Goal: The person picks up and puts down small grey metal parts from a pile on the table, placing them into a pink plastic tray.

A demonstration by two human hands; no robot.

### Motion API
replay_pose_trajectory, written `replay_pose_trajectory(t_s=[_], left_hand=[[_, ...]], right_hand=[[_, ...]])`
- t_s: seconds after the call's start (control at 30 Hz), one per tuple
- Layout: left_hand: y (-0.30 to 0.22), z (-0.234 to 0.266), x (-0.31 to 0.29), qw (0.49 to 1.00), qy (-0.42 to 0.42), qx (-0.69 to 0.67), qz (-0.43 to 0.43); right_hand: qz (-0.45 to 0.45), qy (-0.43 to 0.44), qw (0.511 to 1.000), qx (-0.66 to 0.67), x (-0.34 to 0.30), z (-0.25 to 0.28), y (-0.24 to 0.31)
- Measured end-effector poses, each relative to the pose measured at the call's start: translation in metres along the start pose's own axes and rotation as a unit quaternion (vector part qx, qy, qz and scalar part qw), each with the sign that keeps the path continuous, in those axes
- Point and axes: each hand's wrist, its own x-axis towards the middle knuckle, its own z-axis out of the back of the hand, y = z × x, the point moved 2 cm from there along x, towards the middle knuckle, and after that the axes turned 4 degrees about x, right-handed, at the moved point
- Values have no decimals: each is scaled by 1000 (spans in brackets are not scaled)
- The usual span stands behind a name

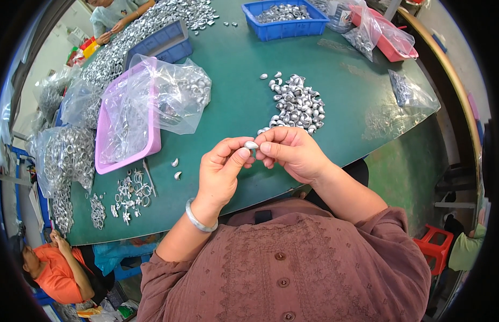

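Note:
Between my two hands, over the near edge of the green table, is a small silvery shell-shaped metal piece (pixel 251 145). My left hand (pixel 223 163) pinches it between thumb and fingers. From the other side, my right hand (pixel 293 154) is closed with its thumb and fingertips at the piece's end. Just beyond my right hand lies a pile of similar curved silver pieces (pixel 299 104). Two loose silver pieces (pixel 177 175) rest on the table left of my left hand.
On the left, a pink tray (pixel 155 137) holds clear plastic bags. Near it lie silver rings (pixel 136 190) and a thin tool (pixel 150 177). Blue bins (pixel 284 31) and a red tray (pixel 391 51) stand farther back. Other people sit at the far left and at left in orange (pixel 59 273).

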Motion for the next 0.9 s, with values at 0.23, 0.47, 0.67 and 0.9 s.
replay_pose_trajectory(t_s=[0.23, 0.47, 0.67, 0.9], left_hand=[[4, 1, -1, 998, 12, -65, 24], [6, 0, -1, 996, 34, -81, -1], [8, -1, -2, 995, 36, -96, -2], [7, -2, -4, 993, 47, -111, -8]], right_hand=[[34, -3, 998, -54, -2, -5, 2], [111, 16, 990, -88, -3, -11, 0], [213, 11, 943, -254, -6, -15, 2], [280, 5, 898, -339, -9, -20, 8]])
